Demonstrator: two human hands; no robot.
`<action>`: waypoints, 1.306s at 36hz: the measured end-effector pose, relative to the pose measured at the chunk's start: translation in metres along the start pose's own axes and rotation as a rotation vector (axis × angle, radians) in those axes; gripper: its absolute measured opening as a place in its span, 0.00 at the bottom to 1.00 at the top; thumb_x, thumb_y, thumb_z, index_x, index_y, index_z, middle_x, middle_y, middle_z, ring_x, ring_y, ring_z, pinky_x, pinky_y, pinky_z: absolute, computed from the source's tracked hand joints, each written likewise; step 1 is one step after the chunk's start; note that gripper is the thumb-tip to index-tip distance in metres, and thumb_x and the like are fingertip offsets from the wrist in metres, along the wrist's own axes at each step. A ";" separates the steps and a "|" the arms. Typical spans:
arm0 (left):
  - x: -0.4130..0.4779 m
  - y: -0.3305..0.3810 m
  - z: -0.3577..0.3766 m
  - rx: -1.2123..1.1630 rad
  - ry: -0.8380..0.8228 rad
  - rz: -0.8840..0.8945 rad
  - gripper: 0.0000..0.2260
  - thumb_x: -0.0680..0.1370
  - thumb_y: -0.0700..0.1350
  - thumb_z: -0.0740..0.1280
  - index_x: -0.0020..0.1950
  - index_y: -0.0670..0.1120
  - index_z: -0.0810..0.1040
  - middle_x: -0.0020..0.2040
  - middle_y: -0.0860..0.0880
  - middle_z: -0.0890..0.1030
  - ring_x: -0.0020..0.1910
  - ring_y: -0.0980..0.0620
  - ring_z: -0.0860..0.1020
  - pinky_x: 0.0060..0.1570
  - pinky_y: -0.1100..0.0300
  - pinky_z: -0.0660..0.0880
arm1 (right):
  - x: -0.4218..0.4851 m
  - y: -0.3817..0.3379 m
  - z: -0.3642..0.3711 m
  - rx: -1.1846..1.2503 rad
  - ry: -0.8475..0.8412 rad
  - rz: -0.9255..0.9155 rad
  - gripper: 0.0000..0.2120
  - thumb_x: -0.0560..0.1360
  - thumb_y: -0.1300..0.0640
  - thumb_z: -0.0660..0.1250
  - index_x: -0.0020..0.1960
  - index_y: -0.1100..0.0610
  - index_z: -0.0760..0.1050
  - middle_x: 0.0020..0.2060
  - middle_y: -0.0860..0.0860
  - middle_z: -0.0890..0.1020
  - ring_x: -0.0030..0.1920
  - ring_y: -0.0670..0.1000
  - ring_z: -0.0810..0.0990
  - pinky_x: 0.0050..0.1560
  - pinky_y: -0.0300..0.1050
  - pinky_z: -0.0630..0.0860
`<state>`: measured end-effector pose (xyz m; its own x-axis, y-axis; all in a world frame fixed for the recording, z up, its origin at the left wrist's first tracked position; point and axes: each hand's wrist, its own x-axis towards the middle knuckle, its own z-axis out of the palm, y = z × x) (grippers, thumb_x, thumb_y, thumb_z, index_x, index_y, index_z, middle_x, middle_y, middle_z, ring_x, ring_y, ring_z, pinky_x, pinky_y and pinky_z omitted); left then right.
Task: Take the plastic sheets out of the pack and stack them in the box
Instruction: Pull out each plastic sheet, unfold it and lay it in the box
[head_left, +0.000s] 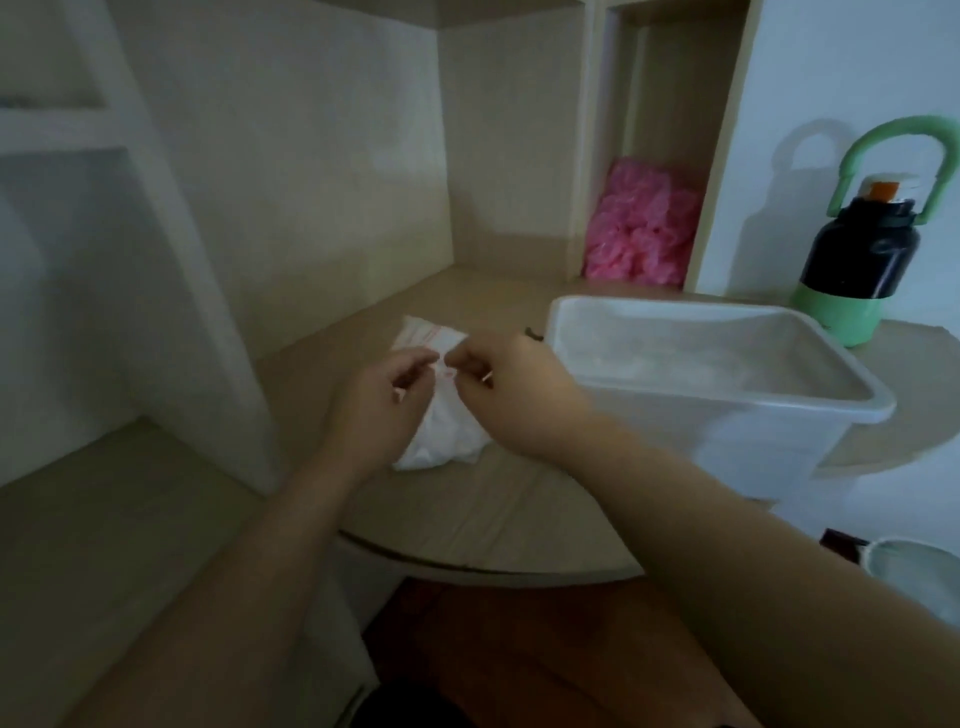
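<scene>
From my seat, the pack (447, 431) lies flat on the desk (519, 519), left of the box (753, 447) and just apart from its near wall. Both hands sit on it. The left hand (384, 400) and right hand (511, 395) have their fingers curled, pinching the pack's top film where their tips nearly meet, though blur hides the exact grip. The right hand's knuckles are close to the box's left rim. Bare desk runs from the pack to the curved front edge. A bottle (857, 260) stands behind the box's far right corner.
</scene>
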<state>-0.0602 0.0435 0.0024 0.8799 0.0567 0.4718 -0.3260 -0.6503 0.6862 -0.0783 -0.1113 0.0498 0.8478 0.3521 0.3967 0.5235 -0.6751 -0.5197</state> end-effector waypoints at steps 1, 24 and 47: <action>-0.007 -0.010 0.003 0.025 -0.027 -0.009 0.12 0.79 0.40 0.65 0.60 0.50 0.79 0.57 0.52 0.80 0.55 0.53 0.78 0.57 0.56 0.74 | -0.001 0.004 0.015 0.009 -0.037 0.040 0.14 0.79 0.60 0.59 0.62 0.55 0.76 0.56 0.52 0.80 0.55 0.49 0.78 0.51 0.34 0.69; -0.039 -0.047 0.036 0.020 0.045 -0.098 0.02 0.75 0.44 0.71 0.44 0.52 0.81 0.43 0.57 0.80 0.42 0.63 0.75 0.43 0.73 0.68 | -0.021 0.071 0.082 0.110 -0.072 0.143 0.31 0.77 0.60 0.61 0.76 0.53 0.53 0.74 0.52 0.61 0.69 0.50 0.66 0.64 0.38 0.61; -0.016 -0.005 -0.007 -0.331 0.525 -0.091 0.08 0.81 0.45 0.61 0.43 0.55 0.70 0.41 0.54 0.78 0.39 0.61 0.77 0.41 0.67 0.73 | -0.003 0.049 0.073 -0.176 -0.480 0.152 0.29 0.79 0.45 0.58 0.76 0.51 0.54 0.75 0.53 0.58 0.73 0.55 0.58 0.69 0.47 0.60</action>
<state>-0.0750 0.0513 -0.0046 0.6494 0.5197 0.5551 -0.4218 -0.3612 0.8316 -0.0493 -0.0982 -0.0323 0.8780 0.4710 -0.0853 0.4048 -0.8258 -0.3928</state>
